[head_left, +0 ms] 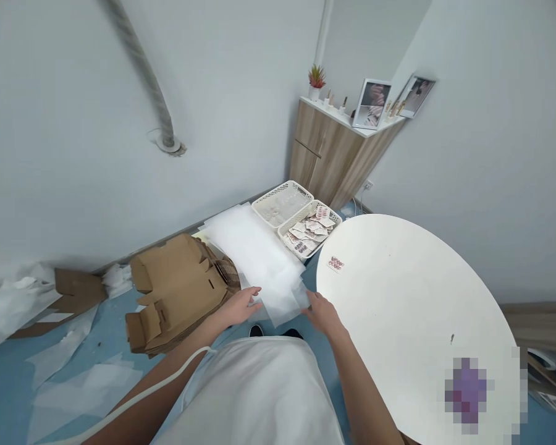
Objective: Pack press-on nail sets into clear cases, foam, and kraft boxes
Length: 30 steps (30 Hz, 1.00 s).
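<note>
A stack of thin, white, translucent sheets lies in front of me, its near corners loosely overlapping. My left hand is at the near left edge of the stack, thumb and fingers apart, with nothing visibly held. At the near right corner, my right hand has thumb and fingers closed around a sheet's edge; the fingertips are partly hidden. Left of the stack are flattened brown cardboard boxes, close to my left forearm.
Behind the sheets are a white basket with clear pieces and another basket holding small printed cards. A round white table stands on my right, bearing one card. A wooden cabinet fills the corner. Loose sheets litter the floor.
</note>
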Available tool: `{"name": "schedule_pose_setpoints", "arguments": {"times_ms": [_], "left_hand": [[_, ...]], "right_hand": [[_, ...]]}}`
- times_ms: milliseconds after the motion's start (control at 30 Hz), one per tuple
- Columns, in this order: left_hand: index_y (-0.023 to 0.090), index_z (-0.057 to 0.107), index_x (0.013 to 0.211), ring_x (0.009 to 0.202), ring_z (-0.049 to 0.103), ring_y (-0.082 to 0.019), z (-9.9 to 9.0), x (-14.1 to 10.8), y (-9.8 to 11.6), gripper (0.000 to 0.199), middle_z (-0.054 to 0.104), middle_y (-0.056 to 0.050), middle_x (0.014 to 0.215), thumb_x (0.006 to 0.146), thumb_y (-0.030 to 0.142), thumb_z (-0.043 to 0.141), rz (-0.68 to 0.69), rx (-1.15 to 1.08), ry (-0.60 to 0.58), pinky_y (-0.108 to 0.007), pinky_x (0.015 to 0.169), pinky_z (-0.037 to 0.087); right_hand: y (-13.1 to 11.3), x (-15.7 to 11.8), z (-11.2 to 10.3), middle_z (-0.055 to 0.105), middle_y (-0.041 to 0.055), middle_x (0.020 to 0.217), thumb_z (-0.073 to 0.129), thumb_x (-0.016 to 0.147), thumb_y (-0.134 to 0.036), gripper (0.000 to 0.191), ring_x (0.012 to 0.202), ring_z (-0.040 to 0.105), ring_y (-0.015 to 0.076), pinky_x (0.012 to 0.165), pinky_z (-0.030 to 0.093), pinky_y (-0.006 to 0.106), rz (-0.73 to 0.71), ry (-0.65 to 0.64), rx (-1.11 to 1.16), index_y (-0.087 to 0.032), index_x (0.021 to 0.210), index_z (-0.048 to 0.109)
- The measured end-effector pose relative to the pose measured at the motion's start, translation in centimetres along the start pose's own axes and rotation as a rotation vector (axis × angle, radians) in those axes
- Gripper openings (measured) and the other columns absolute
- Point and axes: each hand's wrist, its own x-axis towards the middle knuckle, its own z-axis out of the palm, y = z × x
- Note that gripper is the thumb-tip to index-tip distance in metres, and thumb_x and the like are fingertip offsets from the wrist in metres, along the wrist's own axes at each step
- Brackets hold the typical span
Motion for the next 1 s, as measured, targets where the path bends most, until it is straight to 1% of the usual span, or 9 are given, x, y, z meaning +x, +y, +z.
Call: {"name": "schedule_pose_setpoints", "arguments": {"times_ms": [67, 167, 333, 467, 567, 700, 800, 867, 1000], "left_hand": [[0.016, 0.048, 0.119, 0.094, 0.058, -0.023, -0.9, -0.1, -1.1, 0.053, 0.057, -0.012, 0.115, 0.073, 0.042, 0.049, -0.007, 0.0, -0.006, -0.033, 0.08, 0.046], [0.014, 0.048, 0.119, 0.093, 0.059, -0.023, -2.2, 0.7, -1.9, 0.054, 0.057, -0.013, 0.115, 0.074, 0.042, 0.048, 0.012, -0.008, -0.033, -0.033, 0.081, 0.045], [0.017, 0.047, 0.12, 0.095, 0.058, -0.023, -4.4, 3.7, -1.5, 0.053, 0.057, -0.011, 0.115, 0.075, 0.045, 0.046, 0.035, -0.011, -0.015, -0.033, 0.081, 0.045], [0.021, 0.043, 0.124, 0.099, 0.056, -0.022, -6.6, 6.3, -0.6, 0.053, 0.054, -0.008, 0.119, 0.078, 0.047, 0.042, 0.047, -0.048, -0.009, -0.031, 0.077, 0.046], [0.02, 0.043, 0.124, 0.1, 0.055, -0.023, -8.5, 8.7, -0.4, 0.052, 0.054, -0.008, 0.119, 0.079, 0.047, 0.041, 0.019, -0.017, -0.005, -0.033, 0.08, 0.046], [0.02, 0.045, 0.123, 0.107, 0.052, -0.025, -10.8, 13.2, -0.6, 0.05, 0.053, -0.008, 0.122, 0.081, 0.047, 0.039, 0.002, 0.102, 0.049, -0.038, 0.091, 0.04], [0.02, 0.047, 0.12, 0.113, 0.046, -0.026, -12.2, 17.2, -0.4, 0.048, 0.052, -0.008, 0.122, 0.081, 0.046, 0.04, 0.006, 0.212, 0.136, -0.041, 0.096, 0.035], [0.021, 0.047, 0.119, 0.113, 0.045, -0.027, -12.9, 19.9, -0.2, 0.046, 0.053, -0.008, 0.121, 0.081, 0.045, 0.042, -0.02, 0.257, 0.177, -0.043, 0.095, 0.035], [0.022, 0.047, 0.119, 0.111, 0.046, -0.028, -13.7, 24.4, -0.2, 0.039, 0.055, -0.009, 0.119, 0.083, 0.037, 0.038, -0.088, 0.326, 0.252, -0.048, 0.096, 0.029]], "right_hand": [[-1.1, 0.5, -0.8, 0.054, 0.014, 0.115, 0.049, 0.08, -0.03, 0.051, 0.098, 0.055, 0.0266, 0.08, 0.041, 0.037, 0.011, 0.008, -0.111, -0.019, 0.128, 0.038], [-2.3, 1.1, -1.5, 0.052, 0.0137, 0.118, 0.047, 0.08, -0.031, 0.052, 0.099, 0.055, 0.0264, 0.078, 0.041, 0.035, -0.014, -0.025, -0.125, -0.019, 0.13, 0.035], [-2.9, 2.7, -2.6, 0.052, 0.0123, 0.119, 0.049, 0.08, -0.032, 0.054, 0.097, 0.056, 0.0254, 0.077, 0.042, 0.033, -0.017, -0.098, -0.152, -0.022, 0.131, 0.034], [-3.2, 6.2, -4.2, 0.052, 0.0136, 0.119, 0.048, 0.08, -0.031, 0.055, 0.097, 0.056, 0.0261, 0.077, 0.042, 0.035, -0.026, -0.151, -0.202, -0.02, 0.132, 0.033], [-4.0, 10.2, -5.6, 0.051, 0.0149, 0.12, 0.048, 0.081, -0.03, 0.053, 0.102, 0.053, 0.0277, 0.081, 0.041, 0.037, -0.109, -0.126, -0.15, -0.018, 0.131, 0.035], [-5.4, 16.0, -6.8, 0.05, 0.0111, 0.122, 0.046, 0.082, -0.032, 0.048, 0.109, 0.049, 0.0252, 0.089, 0.04, 0.041, -0.271, -0.054, 0.128, -0.022, 0.129, 0.038], [-6.5, 20.4, -6.7, 0.051, 0.0075, 0.122, 0.053, 0.078, -0.037, 0.045, 0.116, 0.045, 0.0234, 0.097, 0.036, 0.043, -0.323, -0.03, 0.419, -0.026, 0.121, 0.047], [-7.1, 23.3, -6.1, 0.048, 0.0057, 0.125, 0.056, 0.076, -0.041, 0.044, 0.117, 0.044, 0.022, 0.097, 0.037, 0.042, -0.255, -0.034, 0.656, -0.028, 0.118, 0.049], [-8.2, 28.8, -4.5, 0.035, 0.0047, 0.138, 0.053, 0.076, -0.049, 0.059, 0.125, 0.037, 0.0226, 0.098, 0.037, 0.041, -0.043, -0.133, 1.046, -0.029, 0.129, 0.035]]}}
